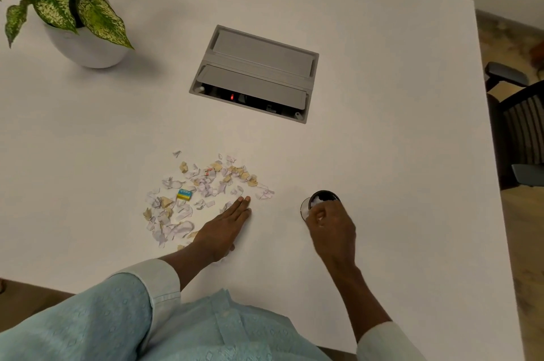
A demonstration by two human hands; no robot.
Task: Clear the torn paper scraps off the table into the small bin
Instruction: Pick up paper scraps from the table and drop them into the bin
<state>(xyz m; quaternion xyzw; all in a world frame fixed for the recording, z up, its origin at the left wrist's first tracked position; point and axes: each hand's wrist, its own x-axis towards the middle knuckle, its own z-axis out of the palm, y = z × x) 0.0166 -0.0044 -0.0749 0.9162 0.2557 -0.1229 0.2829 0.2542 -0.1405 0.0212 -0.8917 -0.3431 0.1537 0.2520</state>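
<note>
At the far left of the white counter [88, 131] a potted plant [59, 4] with speckled green leaves stands in a round white pot, well apart from everything else. Nearer the middle, a loose spread of torn paper scraps [203, 184], white and tan, lies on the counter, with a small blue and yellow eraser [184, 194] sitting among them. Behind the scraps, further from the person, a grey cable box [253, 73] is sunk into the surface, one flap raised and a small red light showing inside. The left hand [225, 228] lies flat, palm down, at the right edge of the scrap pile, its fingers [243, 204] straight and pressed together, holding nothing; a few scraps sit just beside and partly under it. To the right, the small bin [321, 202], dark and round, stands upright on the counter with white paper visible inside. The right hand [331, 226] hovers at the bin's near rim, its fingers curled in around some white scraps right at the opening. Pale blue sleeves cover both forearms. At the far right, past the counter edge, a dark chair [518, 125] stands on the floor.
</note>
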